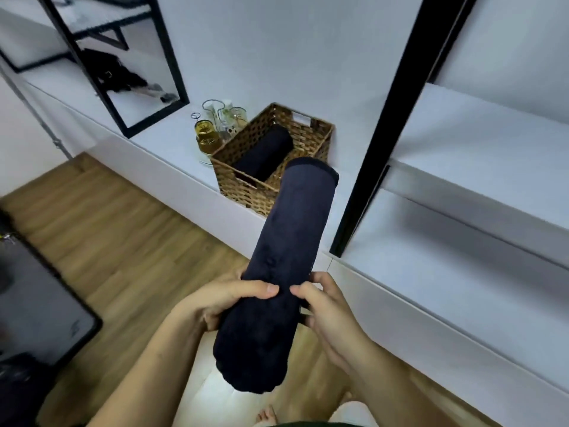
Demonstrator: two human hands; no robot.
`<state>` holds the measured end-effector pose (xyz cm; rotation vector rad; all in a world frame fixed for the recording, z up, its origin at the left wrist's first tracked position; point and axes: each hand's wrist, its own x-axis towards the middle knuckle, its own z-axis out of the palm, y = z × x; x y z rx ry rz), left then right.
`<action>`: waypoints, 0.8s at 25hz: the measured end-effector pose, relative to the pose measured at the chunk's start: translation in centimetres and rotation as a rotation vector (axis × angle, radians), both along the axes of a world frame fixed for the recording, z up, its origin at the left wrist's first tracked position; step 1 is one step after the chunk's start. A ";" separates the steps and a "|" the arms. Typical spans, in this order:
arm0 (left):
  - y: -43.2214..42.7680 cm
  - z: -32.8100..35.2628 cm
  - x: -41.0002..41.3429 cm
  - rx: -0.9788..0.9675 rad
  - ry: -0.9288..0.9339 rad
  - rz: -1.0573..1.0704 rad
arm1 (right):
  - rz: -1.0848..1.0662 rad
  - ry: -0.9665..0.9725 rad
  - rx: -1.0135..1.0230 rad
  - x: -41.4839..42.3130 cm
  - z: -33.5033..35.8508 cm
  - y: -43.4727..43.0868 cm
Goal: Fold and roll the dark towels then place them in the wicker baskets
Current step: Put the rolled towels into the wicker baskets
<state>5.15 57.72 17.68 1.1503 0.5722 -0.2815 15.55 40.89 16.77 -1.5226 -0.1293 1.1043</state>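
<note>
Rolled towel (pixel 286 257) clasped between left hand (pixel 215 303), right hand (pixel 326 306); far end over basket (pixel 246 186)

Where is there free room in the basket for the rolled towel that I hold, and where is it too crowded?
The wicker basket holds one rolled towel lying on its left side; the bare strip between it and the right wall is free. Left of the basket the glasses crowd the ledge. Both left hand and right hand grip the held towel.
</note>
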 end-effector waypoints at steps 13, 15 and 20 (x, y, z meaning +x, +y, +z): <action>18.6 -0.3 12.0 -0.043 0.197 0.238 | 0.115 0.212 0.163 12.7 -2.9 20.7; 21.6 -0.1 15.4 -0.017 0.233 0.232 | 0.108 0.243 0.176 15.8 -2.7 23.6; 27.5 -2.1 24.1 0.201 0.257 0.103 | -0.048 0.259 0.090 23.4 -5.1 28.0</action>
